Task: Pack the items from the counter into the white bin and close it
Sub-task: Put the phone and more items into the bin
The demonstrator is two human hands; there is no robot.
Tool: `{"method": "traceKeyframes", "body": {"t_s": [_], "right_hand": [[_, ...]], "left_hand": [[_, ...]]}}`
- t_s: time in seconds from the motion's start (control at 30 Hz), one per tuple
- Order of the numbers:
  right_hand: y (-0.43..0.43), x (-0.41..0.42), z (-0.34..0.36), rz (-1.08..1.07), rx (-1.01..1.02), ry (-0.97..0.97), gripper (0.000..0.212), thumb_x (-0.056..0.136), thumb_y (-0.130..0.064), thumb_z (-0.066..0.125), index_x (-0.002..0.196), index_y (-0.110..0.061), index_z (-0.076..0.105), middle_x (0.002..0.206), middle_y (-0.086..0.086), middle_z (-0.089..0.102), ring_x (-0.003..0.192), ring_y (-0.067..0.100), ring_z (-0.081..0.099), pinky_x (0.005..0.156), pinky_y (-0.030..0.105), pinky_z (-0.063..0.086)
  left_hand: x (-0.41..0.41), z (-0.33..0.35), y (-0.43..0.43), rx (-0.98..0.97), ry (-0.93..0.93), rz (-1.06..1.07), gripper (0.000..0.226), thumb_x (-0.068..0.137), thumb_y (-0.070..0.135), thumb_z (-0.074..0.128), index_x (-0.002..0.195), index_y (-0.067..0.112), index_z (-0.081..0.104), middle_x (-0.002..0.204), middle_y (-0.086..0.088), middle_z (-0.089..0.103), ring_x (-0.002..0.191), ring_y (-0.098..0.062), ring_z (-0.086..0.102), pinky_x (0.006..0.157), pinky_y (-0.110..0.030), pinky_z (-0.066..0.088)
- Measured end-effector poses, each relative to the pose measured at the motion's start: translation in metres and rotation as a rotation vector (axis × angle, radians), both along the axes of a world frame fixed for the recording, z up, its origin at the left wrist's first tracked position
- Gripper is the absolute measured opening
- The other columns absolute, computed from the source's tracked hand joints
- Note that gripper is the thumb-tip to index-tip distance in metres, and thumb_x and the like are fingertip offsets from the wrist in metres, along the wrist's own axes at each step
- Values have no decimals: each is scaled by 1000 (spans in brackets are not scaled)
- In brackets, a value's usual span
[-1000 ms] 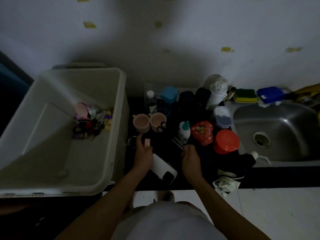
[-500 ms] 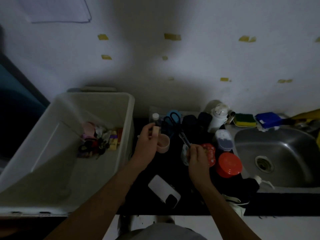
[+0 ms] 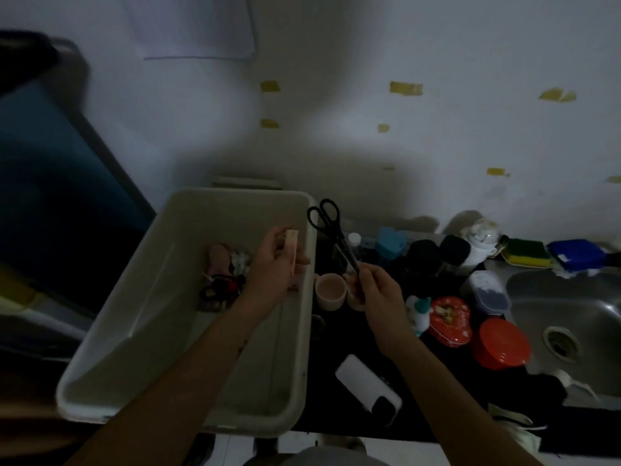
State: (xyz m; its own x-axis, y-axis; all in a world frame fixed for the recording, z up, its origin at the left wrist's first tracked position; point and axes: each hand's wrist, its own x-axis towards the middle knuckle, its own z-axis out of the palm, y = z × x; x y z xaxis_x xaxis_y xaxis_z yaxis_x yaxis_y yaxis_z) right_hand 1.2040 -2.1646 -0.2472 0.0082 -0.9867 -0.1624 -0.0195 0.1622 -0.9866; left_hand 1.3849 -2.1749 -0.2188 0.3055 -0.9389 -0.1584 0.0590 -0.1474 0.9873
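White bin [image 3: 151,314] sits on the left, just beside the dark table [image 3: 331,341], and its top is open. In its far part lie a few small things: a pink one [image 3: 218,257] and a black and red bunch [image 3: 220,289] touching each other. It is too dark to tell what they are.

The left hand [image 3: 274,269] hangs over the right side of the bin. Its thumb and fingers hold a small pale block [image 3: 291,248], which stands up out of the hand.

The right hand [image 3: 378,294] is over the table, just right of the bin. It pinches the scissors [image 3: 336,237] by the metal blades. The black handles point up and away, toward the far wall, near the bin's far right corner.

Near the right hand stand two pink cups. One pink cup [image 3: 331,290] is in plain sight. The other cup [image 3: 354,299] is partly hidden behind the fingers.

A white phone [image 3: 368,385] lies on the near part of the table. To the right are a small white bottle [image 3: 418,316], a red tin [image 3: 450,322] and a tub with a red lid [image 3: 502,344], close together. A metal sink [image 3: 578,307] is at the far right, with a green and yellow sponge [image 3: 526,253] and a blue box [image 3: 576,254] behind it.
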Motion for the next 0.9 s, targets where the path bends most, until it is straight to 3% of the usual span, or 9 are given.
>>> {"method": "traceKeyframes", "body": {"t_s": [0.1, 0.27, 0.4, 0.47, 0.5, 0.6, 0.67, 0.77, 0.9], "right_hand": [[-5, 25, 12, 10, 1, -23, 20, 103, -17, 45, 107, -16, 65, 87, 2, 71, 68, 6, 61, 59, 18, 49], [-9, 69, 27, 79, 91, -133, 22, 103, -14, 46, 116, -11, 62, 88, -1, 72, 59, 2, 55, 52, 18, 46], [-12, 106, 33, 99, 235, -295, 24, 101, -8, 45, 118, -9, 62, 93, 2, 73, 69, 5, 64, 57, 17, 51], [-13, 125, 30, 93, 285, -300, 26, 100, -4, 46, 120, -7, 62, 103, 7, 73, 81, 13, 65, 68, 25, 57], [-12, 135, 26, 84, 311, -301, 27, 99, -3, 46, 121, -5, 61, 105, 10, 72, 85, 16, 64, 72, 29, 59], [-10, 163, 10, 36, 385, -295, 28, 98, 1, 43, 120, 0, 61, 93, 5, 68, 70, 10, 59, 52, 18, 48], [-9, 179, -2, 8, 443, -311, 27, 98, 3, 41, 115, -1, 61, 91, 6, 65, 65, 7, 56, 49, 16, 41], [-9, 198, -24, -69, 553, -348, 27, 96, 10, 38, 98, -6, 60, 87, 7, 62, 63, 7, 53, 50, 16, 37], [-13, 220, -49, -143, 611, -275, 31, 95, 13, 35, 105, -7, 57, 85, 5, 59, 61, 7, 49, 42, 13, 36]], "left_hand": [[23, 4, 0, -25, 29, 27, 21, 102, 14, 47, 122, 19, 52, 95, -5, 63, 62, -7, 64, 52, -23, 55], [68, 0, -3, -22, -12, 31, 25, 100, 18, 51, 126, 17, 52, 106, -6, 65, 74, -9, 68, 61, -24, 58], [102, -16, -8, 57, -1, 55, 30, 98, 21, 56, 128, 17, 52, 122, -9, 63, 99, -24, 68, 89, -47, 56], [118, -28, -10, 100, 6, 63, 31, 98, 19, 55, 129, 16, 51, 127, -8, 60, 106, -26, 65, 93, -49, 53], [124, -34, -10, 119, 0, 66, 32, 98, 19, 55, 130, 16, 50, 128, -7, 59, 105, -24, 64, 92, -46, 54], [141, -57, -13, 166, 1, 70, 33, 99, 20, 54, 131, 17, 49, 124, -1, 58, 95, -9, 64, 74, -25, 57], [150, -72, -15, 216, 16, 71, 35, 97, 10, 52, 132, 15, 50, 123, -2, 58, 92, -6, 61, 66, -18, 54], [161, -92, -16, 308, 120, 69, 51, 91, -12, 45, 137, 9, 48, 125, -8, 60, 96, -18, 63, 64, -24, 54], [171, -113, -21, 380, 97, 92, 48, 90, -10, 46, 133, 9, 53, 117, -12, 65, 101, -29, 63, 69, -32, 54]]}}
